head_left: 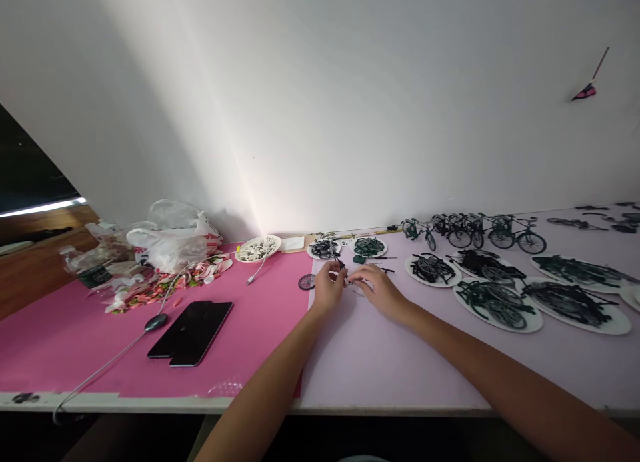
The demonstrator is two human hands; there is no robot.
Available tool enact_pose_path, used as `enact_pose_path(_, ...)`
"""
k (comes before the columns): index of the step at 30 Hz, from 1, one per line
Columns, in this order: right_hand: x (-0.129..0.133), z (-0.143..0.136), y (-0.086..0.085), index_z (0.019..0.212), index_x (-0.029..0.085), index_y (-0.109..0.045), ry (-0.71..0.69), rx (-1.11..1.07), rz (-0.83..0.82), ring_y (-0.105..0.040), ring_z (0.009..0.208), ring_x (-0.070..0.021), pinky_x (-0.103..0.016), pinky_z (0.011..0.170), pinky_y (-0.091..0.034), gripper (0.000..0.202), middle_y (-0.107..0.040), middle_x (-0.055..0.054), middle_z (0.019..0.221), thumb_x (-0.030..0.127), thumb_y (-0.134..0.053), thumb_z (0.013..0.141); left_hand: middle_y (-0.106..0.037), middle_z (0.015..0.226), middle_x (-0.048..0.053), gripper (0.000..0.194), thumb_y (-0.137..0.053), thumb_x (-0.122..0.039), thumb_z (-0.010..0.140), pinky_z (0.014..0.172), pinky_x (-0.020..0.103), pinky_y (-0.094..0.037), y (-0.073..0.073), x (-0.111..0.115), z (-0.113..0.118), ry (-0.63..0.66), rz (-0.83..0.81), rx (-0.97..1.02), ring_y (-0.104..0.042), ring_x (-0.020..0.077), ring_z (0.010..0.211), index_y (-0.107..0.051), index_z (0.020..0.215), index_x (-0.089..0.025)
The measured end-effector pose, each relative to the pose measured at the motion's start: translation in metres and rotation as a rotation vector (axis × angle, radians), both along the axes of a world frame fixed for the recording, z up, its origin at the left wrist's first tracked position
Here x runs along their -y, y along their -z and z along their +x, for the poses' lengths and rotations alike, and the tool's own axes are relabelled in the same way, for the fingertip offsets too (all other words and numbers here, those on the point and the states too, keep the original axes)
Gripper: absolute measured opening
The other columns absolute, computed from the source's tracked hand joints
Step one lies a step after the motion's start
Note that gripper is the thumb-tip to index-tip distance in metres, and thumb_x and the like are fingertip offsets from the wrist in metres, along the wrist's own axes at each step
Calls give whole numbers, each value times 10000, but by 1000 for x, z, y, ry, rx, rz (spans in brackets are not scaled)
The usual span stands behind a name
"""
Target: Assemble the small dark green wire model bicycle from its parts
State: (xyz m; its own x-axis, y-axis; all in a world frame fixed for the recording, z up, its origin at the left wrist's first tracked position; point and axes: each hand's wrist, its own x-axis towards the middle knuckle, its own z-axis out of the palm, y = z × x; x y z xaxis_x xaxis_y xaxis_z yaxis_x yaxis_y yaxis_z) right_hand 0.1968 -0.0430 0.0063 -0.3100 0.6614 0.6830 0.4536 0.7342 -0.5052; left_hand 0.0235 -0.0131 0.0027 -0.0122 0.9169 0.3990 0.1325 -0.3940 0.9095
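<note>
Near the middle of the table, my left hand (329,287) is closed on a small dark part (341,265) that sticks up above its fingertips. My right hand (380,290) is right beside it, its thumb and fingertips pinched near the same part; what they hold is too small to name. A small black spoked wheel (307,282) lies just left of my left hand. Behind the hands are a plate of black parts (324,249) and a plate of green parts (370,247), with thin dark pieces on the table near the right one.
Assembled miniature bicycles (517,234) stand at the back right, behind several plates of bicycle parts (497,305). Two dark phones or tablets (191,333), a mouse-like device (156,323), a plastic bag (175,239) and a plate of pale pieces (258,249) are on the left.
</note>
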Motion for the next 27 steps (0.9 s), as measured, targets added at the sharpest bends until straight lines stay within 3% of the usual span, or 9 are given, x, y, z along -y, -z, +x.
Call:
enact_pose_path(11, 3, -1, -5, 952, 253, -718, 42, -90, 82, -643, 964, -256, -445, 947, -512, 148, -731, -61, 950, 246, -579, 1005, -692, 927, 58, 214, -711, -328, 867, 563, 244, -474, -1, 8, 5, 23, 43, -61, -603, 106, 575, -648, 989, -164)
enact_pose_path(19, -1, 0, 0, 974, 238, -734, 58, -62, 21, -629, 992, -270, -432, 895, -528, 117, -723, -78, 965, 212, -622, 960, -714, 920, 77, 255, -714, -339, 871, 557, 251, -481, -2, 9, 5, 13, 52, -75, -615, 125, 585, -651, 1039, -158)
enact_pose_path(27, 2, -1, -3, 978, 242, -709, 112, -113, 97, -630, 905, -241, -391, 823, -546, 77, -642, -62, 927, 254, -633, 970, -716, 942, 71, 276, -698, -368, 888, 576, 253, -489, -3, 12, 4, 30, 43, -112, -642, 134, 616, -649, 1067, -164)
